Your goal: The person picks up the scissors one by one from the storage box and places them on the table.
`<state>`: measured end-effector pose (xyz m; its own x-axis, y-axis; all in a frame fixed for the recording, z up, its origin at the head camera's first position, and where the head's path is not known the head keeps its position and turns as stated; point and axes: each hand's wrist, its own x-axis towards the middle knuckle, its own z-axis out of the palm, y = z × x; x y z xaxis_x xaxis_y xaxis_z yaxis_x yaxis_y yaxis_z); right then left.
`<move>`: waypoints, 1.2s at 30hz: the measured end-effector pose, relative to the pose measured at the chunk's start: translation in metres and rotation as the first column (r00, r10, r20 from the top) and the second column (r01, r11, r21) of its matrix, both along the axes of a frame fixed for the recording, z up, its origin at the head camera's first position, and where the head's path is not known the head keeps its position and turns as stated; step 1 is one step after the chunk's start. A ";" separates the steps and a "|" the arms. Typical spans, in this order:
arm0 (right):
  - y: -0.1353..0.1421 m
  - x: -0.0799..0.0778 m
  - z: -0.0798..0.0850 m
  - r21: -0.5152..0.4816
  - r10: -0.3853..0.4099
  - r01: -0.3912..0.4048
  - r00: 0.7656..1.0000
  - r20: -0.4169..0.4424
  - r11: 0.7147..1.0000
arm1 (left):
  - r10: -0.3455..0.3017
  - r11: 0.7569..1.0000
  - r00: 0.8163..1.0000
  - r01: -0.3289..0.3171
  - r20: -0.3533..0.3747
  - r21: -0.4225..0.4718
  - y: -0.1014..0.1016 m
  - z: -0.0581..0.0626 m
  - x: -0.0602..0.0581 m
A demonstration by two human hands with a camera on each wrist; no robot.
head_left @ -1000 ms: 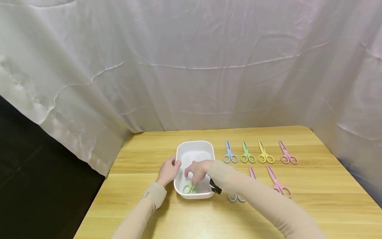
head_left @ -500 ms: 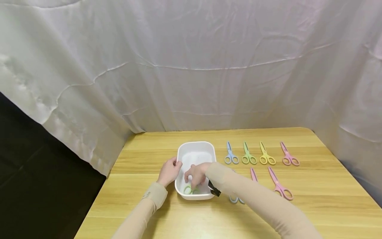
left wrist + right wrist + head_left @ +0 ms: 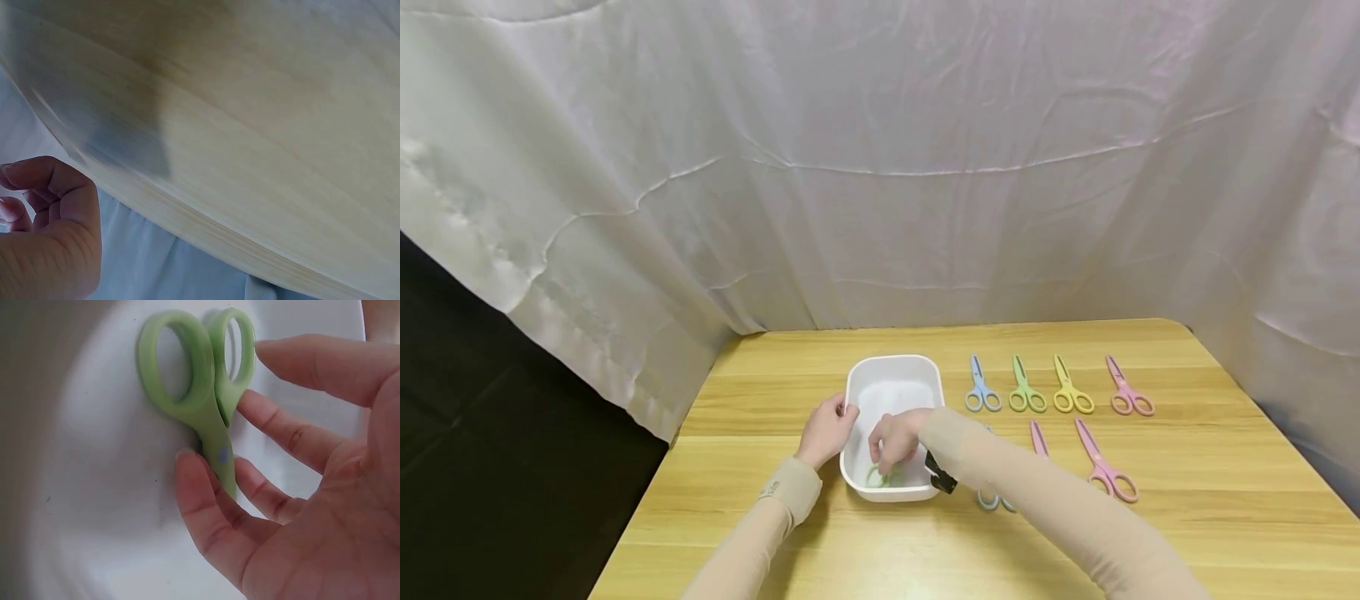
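Inside the white plastic bin lies a pair of green scissors, its loop handles toward the near end. In the right wrist view the scissors stand between the digits of my right hand, which pinches them just below the loops. One fingertip touches the edge of the smaller loop, and the blades are hidden behind the fingers. My right hand reaches down into the bin from the right. At the bin's left wall my left hand grips the rim; the left wrist view shows its curled fingers.
Right of the bin, blue scissors, green scissors, yellow scissors and pink scissors lie in a row on the wooden table. Nearer are more pink scissors and blue scissors, partly under the right forearm.
My right hand's fingers have drawn in around the green scissors in the bin, and the scissors have shifted slightly. The left hand keeps its grip on the rim.
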<state>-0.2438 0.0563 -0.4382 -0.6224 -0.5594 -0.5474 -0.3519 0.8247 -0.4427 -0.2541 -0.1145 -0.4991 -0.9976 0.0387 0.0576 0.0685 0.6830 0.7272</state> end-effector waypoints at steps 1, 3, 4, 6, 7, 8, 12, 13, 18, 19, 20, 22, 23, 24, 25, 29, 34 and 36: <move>0.001 -0.001 0.000 0.001 -0.001 0.001 1.000 -0.005 1.000 | 0.001 1.000 1.000 -0.001 -0.001 -0.001 0.000 0.000 0.000; 0.002 -0.002 0.001 0.003 -0.007 0.007 1.000 -0.007 1.000 | 0.001 1.000 1.000 -0.001 -0.001 0.000 0.000 0.000 0.000; 0.002 -0.003 0.001 0.002 -0.009 0.009 1.000 -0.004 1.000 | 0.002 1.000 1.000 -0.002 0.000 0.000 0.000 0.001 0.000; 0.003 -0.005 0.002 0.001 -0.013 0.013 1.000 0.011 1.000 | 0.003 1.000 1.000 -0.003 -0.001 -0.001 0.000 0.001 0.000; 0.004 -0.006 0.002 0.000 -0.012 0.012 1.000 0.019 1.000 | 0.004 1.000 1.000 -0.004 0.001 -0.002 0.000 0.001 0.000; 0.004 -0.007 0.003 -0.006 -0.011 0.012 0.999 0.030 1.000 | 0.005 1.000 1.000 -0.005 0.003 -0.002 0.000 0.001 0.000; 0.005 -0.011 0.004 -0.025 -0.023 0.025 0.997 0.068 0.999 | 0.008 1.000 1.000 -0.008 0.010 -0.006 0.001 0.001 0.000; 0.005 -0.012 0.005 -0.030 -0.030 0.033 0.997 0.071 0.999 | 0.008 1.000 1.000 -0.008 0.009 -0.007 0.001 0.002 0.001; 0.005 -0.015 0.009 -0.051 -0.078 0.081 0.995 0.062 0.995 | 0.013 1.000 1.000 -0.013 -0.004 -0.014 0.001 0.003 0.002; 0.005 -0.015 0.010 -0.056 -0.094 0.098 0.993 0.066 0.994 | 0.013 1.000 1.000 -0.013 -0.005 -0.016 0.001 0.003 0.002; 0.005 -0.015 0.011 -0.061 -0.109 0.113 0.991 0.074 0.992 | 0.014 1.000 1.000 -0.014 -0.004 -0.018 0.001 0.003 0.002; 0.005 -0.015 0.012 -0.065 -0.141 0.149 0.984 0.110 0.987 | 0.014 1.000 1.000 -0.013 0.002 -0.016 0.000 0.003 0.001; 0.006 -0.014 0.012 -0.061 -0.150 0.159 0.980 0.133 0.985 | 0.012 1.000 1.000 -0.012 0.004 -0.018 0.000 0.002 0.001; 0.006 -0.014 0.013 -0.052 -0.149 0.158 0.978 0.149 0.986 | 0.011 1.000 1.000 -0.011 0.004 -0.017 0.000 0.002 0.001; 0.006 -0.015 0.013 -0.042 -0.148 0.157 0.975 0.167 0.987 | 0.009 1.000 1.000 -0.009 0.005 -0.019 0.000 0.002 0.001; 0.004 -0.013 0.016 -0.005 -0.111 0.115 0.972 0.205 0.993 | 0.005 1.000 1.000 -0.005 0.003 -0.014 0.001 0.001 0.000; 0.001 -0.006 0.017 -0.016 -0.135 0.143 0.960 0.244 0.990 | 0.003 1.000 1.000 -0.003 0.007 -0.010 0.000 0.000 0.000; 0.001 -0.003 0.017 -0.021 -0.177 0.189 0.950 0.257 0.982 | 0.000 1.000 1.000 0.000 0.010 -0.008 0.000 0.000 0.000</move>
